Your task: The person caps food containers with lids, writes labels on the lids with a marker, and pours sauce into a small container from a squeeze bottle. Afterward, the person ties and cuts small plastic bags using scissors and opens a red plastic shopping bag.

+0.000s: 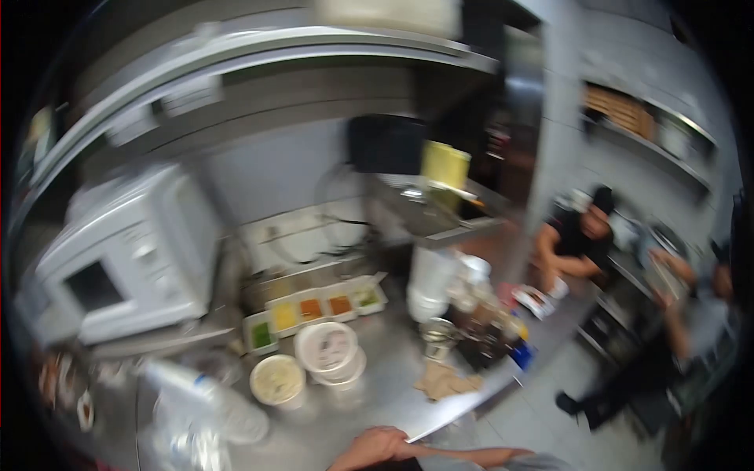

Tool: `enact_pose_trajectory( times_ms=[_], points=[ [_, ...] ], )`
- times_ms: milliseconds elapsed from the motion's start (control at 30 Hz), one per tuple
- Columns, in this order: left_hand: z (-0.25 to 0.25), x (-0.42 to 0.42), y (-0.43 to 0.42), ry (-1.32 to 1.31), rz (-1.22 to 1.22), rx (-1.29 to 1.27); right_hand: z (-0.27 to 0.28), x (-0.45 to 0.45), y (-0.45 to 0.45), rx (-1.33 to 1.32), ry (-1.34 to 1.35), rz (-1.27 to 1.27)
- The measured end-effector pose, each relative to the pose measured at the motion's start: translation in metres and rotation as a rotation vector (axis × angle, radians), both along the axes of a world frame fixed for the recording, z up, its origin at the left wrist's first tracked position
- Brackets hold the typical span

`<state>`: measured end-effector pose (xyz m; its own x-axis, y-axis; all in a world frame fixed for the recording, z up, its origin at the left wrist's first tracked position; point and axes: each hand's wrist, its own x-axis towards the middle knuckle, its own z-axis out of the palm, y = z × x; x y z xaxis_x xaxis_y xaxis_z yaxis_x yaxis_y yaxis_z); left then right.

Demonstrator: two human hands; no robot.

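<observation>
At the bottom edge, my left hand [371, 445] and my right hand [402, 450] overlap in front of the steel counter [385, 385]. Their fingers are blurred and partly hidden by each other, and no held object can be made out. Beyond them stand a round tub [278, 380] with pale contents and stacked white tubs [327, 347]. A tan cloth [446, 382] lies near the counter edge, to the right.
A white microwave [129, 255] stands at left, above plastic-wrapped cups [208, 400]. Small trays [312, 309] hold coloured foods. One person [577, 239] leans on the counter; another [699, 314] is at far right. A steel shelf [259, 43] runs overhead.
</observation>
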<state>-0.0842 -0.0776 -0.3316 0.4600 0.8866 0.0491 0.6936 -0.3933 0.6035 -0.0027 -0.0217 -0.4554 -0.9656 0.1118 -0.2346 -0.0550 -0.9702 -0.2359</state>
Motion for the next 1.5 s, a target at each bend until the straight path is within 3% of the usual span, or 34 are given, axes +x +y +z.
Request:
enact_pose_trajectory(
  times_ms=[100, 200, 267, 300, 333, 400, 467, 567, 633, 767, 833, 967, 1100, 1200, 1300, 1500],
  points=[
    [-0.020, -0.015, 0.015, -0.006, -0.135, 0.037, -0.009, -0.010, -0.001, 0.017, 0.054, -0.096],
    [0.018, -0.017, 0.020, -0.599, -0.052, -0.444, -0.019, -0.010, -0.002, 0.046, 0.078, -0.213],
    [0.074, -0.029, 0.042, -0.612, -0.245, -0.209, -0.025, -0.006, -0.002, -0.002, 0.032, -0.292],
    [0.105, -0.031, 0.050, -0.749, -0.332, -0.190, -0.021, -0.002, -0.004, -0.174, -0.035, -0.307],
    [0.136, -0.033, 0.057, -0.890, -0.415, -0.169, -0.013, 0.005, -0.008, -0.180, -0.036, -0.340],
    [0.195, -0.030, 0.057, -1.106, -0.569, -0.194, 0.011, 0.018, -0.019, -0.186, -0.042, -0.404],
    [0.244, -0.025, 0.058, -1.307, -0.958, -0.197, 0.022, 0.023, -0.024, -0.216, -0.116, -0.495],
    [0.281, -0.011, 0.057, -1.355, -1.341, -0.228, 0.031, 0.023, -0.031, -0.194, -0.163, -0.620],
    [0.272, 0.006, 0.053, -1.259, -1.320, -0.217, 0.002, 0.024, -0.033, -0.235, -0.077, -0.672],
    [0.230, 0.043, 0.042, -1.049, -1.161, -0.192, -0.115, 0.030, -0.023, -0.283, 0.190, -0.791],
    [0.212, 0.050, 0.040, -1.001, -1.104, -0.181, -0.094, 0.026, -0.032, -0.350, 0.111, -0.779],
    [0.188, 0.047, 0.044, -0.979, -0.993, -0.140, 0.017, 0.023, -0.056, -0.450, -0.096, -0.719],
    [0.169, 0.027, 0.048, -0.947, -0.863, -0.115, 0.037, 0.029, -0.059, -0.425, -0.157, -0.693],
    [0.159, 0.007, 0.051, -0.936, -0.766, -0.105, 0.033, 0.030, -0.058, -0.240, -0.162, -0.675],
    [0.154, -0.012, 0.055, -0.934, -0.676, -0.107, 0.030, 0.033, -0.056, -0.310, -0.076, -0.651],
    [0.149, -0.048, 0.060, -0.932, -0.498, -0.081, 0.045, 0.030, -0.053, -0.212, -0.071, -0.629]
  ],
)
